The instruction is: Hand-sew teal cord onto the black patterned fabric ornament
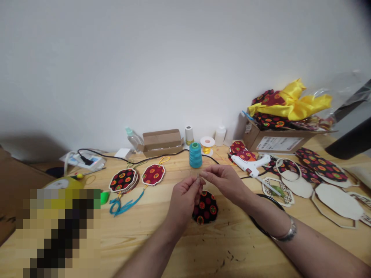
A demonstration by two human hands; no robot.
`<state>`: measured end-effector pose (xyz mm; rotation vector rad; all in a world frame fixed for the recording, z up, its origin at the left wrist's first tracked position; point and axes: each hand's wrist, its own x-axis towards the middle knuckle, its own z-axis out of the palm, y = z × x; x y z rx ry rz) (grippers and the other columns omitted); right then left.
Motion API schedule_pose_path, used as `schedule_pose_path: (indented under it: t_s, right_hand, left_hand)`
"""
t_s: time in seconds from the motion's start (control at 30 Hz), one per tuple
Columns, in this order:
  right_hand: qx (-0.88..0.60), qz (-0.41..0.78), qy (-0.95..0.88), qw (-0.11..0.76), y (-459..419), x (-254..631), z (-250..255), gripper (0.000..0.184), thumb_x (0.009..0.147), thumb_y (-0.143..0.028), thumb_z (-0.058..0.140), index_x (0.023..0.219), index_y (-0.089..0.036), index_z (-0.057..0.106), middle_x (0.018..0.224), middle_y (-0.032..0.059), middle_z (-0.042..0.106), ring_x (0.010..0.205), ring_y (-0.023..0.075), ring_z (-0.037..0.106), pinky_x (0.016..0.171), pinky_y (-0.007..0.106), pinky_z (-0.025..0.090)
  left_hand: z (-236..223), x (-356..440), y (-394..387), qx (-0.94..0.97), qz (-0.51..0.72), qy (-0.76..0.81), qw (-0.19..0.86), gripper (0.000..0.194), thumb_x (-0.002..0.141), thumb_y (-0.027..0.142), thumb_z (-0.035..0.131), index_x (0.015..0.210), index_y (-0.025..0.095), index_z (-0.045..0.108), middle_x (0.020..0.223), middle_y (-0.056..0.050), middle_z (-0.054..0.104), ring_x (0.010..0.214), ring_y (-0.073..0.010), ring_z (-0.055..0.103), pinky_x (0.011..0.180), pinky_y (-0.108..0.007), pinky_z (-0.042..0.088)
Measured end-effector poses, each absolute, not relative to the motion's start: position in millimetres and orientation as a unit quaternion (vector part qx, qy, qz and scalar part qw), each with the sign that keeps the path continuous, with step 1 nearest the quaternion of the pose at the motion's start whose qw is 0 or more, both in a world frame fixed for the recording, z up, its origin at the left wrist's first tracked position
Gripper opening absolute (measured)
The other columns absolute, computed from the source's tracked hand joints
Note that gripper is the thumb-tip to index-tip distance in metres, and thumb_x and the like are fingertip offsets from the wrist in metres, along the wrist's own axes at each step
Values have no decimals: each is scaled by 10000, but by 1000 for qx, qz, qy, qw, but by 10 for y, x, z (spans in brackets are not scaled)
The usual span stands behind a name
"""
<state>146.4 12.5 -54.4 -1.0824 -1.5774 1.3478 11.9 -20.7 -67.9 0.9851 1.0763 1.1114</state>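
Handling an indistinct item (198,176), pinched by left hand (184,195) and right hand (225,181), seems underway; steadiness is next required.

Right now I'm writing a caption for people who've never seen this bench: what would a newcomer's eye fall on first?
Probably the bright yellow fabric heaped atop the filled cardboard box at the back right. Next, the turquoise thread cone at the middle, just beyond the left hand and right hand, which are close together near a black patterned fabric piece. Then perhaps the white glue gun lying to their right.
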Motion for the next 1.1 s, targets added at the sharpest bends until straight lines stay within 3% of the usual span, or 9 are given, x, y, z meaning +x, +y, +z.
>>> schedule_pose_path:
  t_s: [0.17, 0.53, 0.9, 1.1]
  right_hand:
    - [-440, 546, -584, 407, 132, 1461, -579, 137, 691, -268, 638, 714, -134, 652, 641, 11, 635, 613, 125, 559, 622, 253, 443]
    - [-425, 569, -566, 419, 127, 1472, -599, 140, 687, -281, 649, 673, -142, 639, 643, 13, 630, 625, 127, 562, 639, 267, 448]
    - [-448, 564, -556, 415, 163, 1512, -578, 213, 728, -344, 612, 640, -152, 641, 590, -31, 540, 592, 94, 447, 607, 242, 352]
    - [-398, 666, -503, 381, 185, 1535, -615, 193, 646, -317, 691, 745, -151, 681, 621, -29, 587, 605, 90, 488, 642, 250, 361]
  left_hand:
    - [-705, 112, -206, 456, 469, 466, 596, 300, 804, 371, 527, 607, 146, 501, 505, 59, 370, 428, -43, 288, 414, -194, 206]
    - [-732, 88, -218, 476, 440, 468, 601, 326, 816, 390, 505, 602, 144, 511, 478, 57, 368, 416, -45, 296, 413, -202, 194]
    - [-697, 111, -218, 437, 455, 462, 623, 248, 792, 358, 543, 707, 129, 589, 530, 51, 431, 419, -32, 313, 405, -176, 216]
    - [-719, 107, -217, 444, 446, 459, 627, 254, 792, 370, 540, 714, 133, 590, 521, 54, 420, 412, -31, 309, 395, -173, 208]
